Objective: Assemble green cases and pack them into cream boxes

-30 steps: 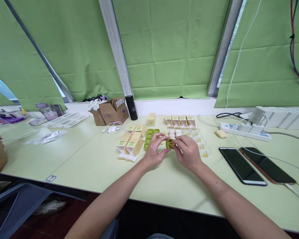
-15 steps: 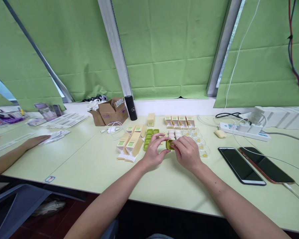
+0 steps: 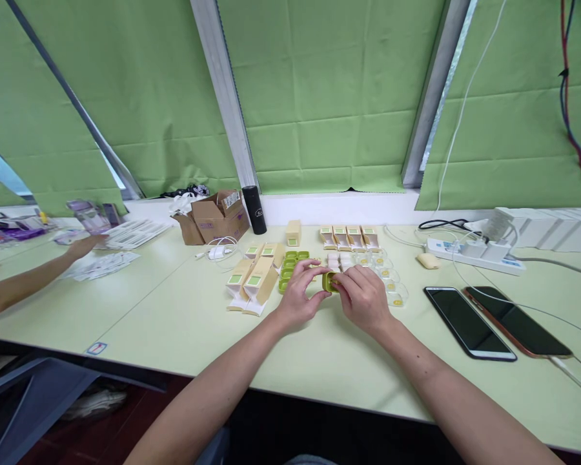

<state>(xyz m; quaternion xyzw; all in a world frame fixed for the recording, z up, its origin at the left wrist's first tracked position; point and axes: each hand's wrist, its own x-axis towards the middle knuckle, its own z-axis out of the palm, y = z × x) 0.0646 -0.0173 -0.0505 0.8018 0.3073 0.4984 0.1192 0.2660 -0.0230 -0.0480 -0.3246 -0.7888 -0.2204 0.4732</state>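
Observation:
A small green square cup (image 3: 327,281) is held up between both hands over the table. My left hand (image 3: 301,294) grips its left side with thumb and fingers. My right hand (image 3: 365,294) is closed at its right side, fingertips at the opening; whether they pinch anything inside is hidden. Behind my left hand stand several more green cups (image 3: 288,263). White blocks (image 3: 339,259) sit just beyond my hands. Clear plastic covers with yellow dots (image 3: 390,284) lie right of my right hand. Cream boxes with open flaps (image 3: 260,281) stand to the left.
More cream boxes (image 3: 349,238) line the back. A cardboard carton (image 3: 217,218) and black bottle (image 3: 254,210) stand back left. Two phones (image 3: 469,323) and a power strip (image 3: 474,253) with cables lie right. A co-worker's hand (image 3: 84,245) reaches over papers (image 3: 101,265) at left.
My hands stay almost in place around the green cup, with my right fingers shifting slightly. The co-worker's hand has moved away from me, off the nearer papers toward the farther sheets.

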